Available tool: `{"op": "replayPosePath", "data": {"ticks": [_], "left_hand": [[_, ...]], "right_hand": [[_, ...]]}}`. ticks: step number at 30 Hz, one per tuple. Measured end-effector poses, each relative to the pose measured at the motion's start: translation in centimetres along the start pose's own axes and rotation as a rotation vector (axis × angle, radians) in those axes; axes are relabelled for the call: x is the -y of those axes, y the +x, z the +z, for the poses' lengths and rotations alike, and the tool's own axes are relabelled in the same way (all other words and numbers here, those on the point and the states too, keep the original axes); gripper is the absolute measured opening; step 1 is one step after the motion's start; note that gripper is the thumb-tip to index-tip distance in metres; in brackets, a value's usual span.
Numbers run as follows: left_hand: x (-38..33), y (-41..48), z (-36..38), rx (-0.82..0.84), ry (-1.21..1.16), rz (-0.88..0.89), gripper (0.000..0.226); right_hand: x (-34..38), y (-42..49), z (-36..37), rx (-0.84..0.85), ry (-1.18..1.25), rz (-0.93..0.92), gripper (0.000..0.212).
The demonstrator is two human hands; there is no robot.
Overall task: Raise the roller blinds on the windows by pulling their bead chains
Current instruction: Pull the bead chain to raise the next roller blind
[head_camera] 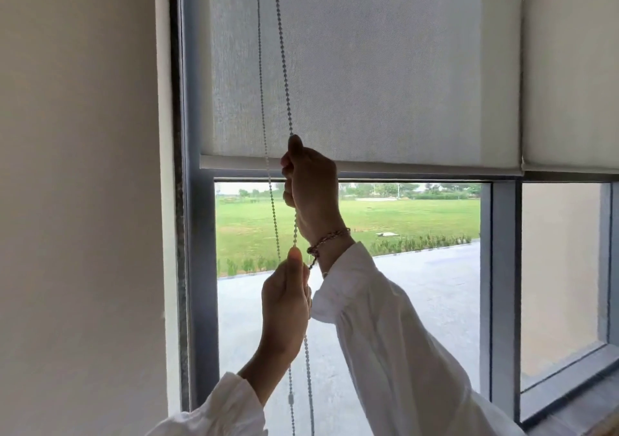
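Note:
A grey fabric roller blind (368,67) covers the upper half of the left window, its bottom bar (241,162) just above the middle rail. A bead chain (283,60) hangs in two strands in front of the blind's left side. My right hand (311,188) is closed around the right strand at the level of the bottom bar. My left hand (284,305) pinches the same strand lower down, directly beneath the right hand. The left strand (273,208) hangs free beside them. A second blind (569,67) hangs over the right window at about the same height.
A plain cream wall (77,201) fills the left side. The grey window frame (197,268) and a mullion (500,285) border the pane. A sill (569,368) runs along the lower right. Lawn and pavement lie outside.

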State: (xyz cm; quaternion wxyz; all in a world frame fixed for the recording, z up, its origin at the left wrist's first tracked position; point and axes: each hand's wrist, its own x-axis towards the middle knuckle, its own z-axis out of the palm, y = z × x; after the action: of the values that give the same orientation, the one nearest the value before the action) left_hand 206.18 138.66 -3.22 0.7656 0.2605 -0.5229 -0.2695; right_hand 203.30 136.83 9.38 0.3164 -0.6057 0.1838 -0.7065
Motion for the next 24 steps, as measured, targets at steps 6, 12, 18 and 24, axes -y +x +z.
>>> {"op": "replayPosePath", "data": {"ticks": [6, 12, 18, 24], "left_hand": [[0.5, 2.5, -1.7, 0.096, -0.04, -0.114, 0.049], [-2.0, 6.6, -2.5, 0.021, 0.03, -0.077, 0.052], [-9.2, 9.9, -0.3, 0.142, -0.051, 0.081, 0.03], [-15.8, 13.1, 1.7, 0.275, -0.212, 0.002, 0.025]], "right_hand": [[-0.7, 0.1, -0.2, -0.099, -0.079, -0.199, 0.048], [-0.5, -0.4, -0.5, -0.103, -0.048, -0.26, 0.048], [-0.1, -1.0, 0.1, -0.107, -0.022, -0.294, 0.046], [-0.4, -0.9, 0.0, -0.082, -0.025, -0.268, 0.045]]}}
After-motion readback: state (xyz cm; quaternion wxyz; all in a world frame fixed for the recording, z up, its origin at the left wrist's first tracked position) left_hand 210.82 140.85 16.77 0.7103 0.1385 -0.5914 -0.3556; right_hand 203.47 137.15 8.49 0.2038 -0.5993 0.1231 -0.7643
